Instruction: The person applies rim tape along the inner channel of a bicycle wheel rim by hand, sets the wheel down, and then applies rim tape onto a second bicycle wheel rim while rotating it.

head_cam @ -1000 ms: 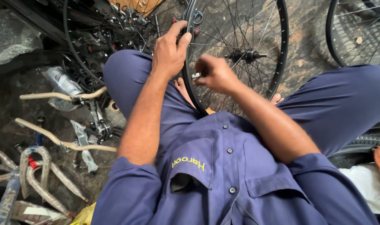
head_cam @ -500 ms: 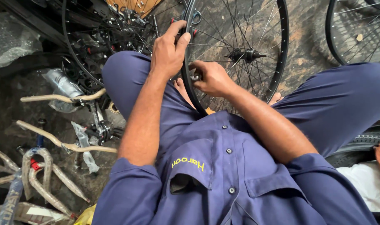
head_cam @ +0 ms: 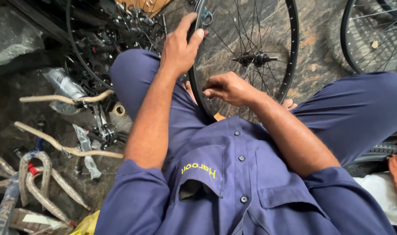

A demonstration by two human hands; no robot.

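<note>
Nearest the camera is the person's blue button-up shirt (head_cam: pixel 246 187), with a flapped chest pocket, and both bare forearms run away from it toward the bicycle wheel (head_cam: pixel 290 56) that stands upright between the person's knees.

The right hand (head_cam: pixel 229 89) sits low on the wheel, at the near part of its black rim, just below and to the left of the hub (head_cam: pixel 255 58). Its fingers are curled in tight, thumb and fingertips pinched together against the spokes close to the rim; whether they grip a small tool or only a spoke end cannot be told, since the fingers hide it.

The left hand (head_cam: pixel 179 45) is farther up the same rim, on the wheel's left edge. It is closed around the rim in a loose grip: the thumb lies across the rim's outer face and the fingers wrap behind it, so the hand holds the wheel steady.

The wheel itself has a bare black rim, thin spokes and a dark hub with its axle sticking out to the right. The blue trouser legs (head_cam: pixel 363 109) flank it on both sides.

Left of the wheel, on the dark floor, lie paper-wrapped handlebars (head_cam: pixel 68 148) and a heap of black bike parts (head_cam: pixel 120 26). Beyond the wheel and to its right stands a second spoked wheel (head_cam: pixel 376 39) on the stone floor.
</note>
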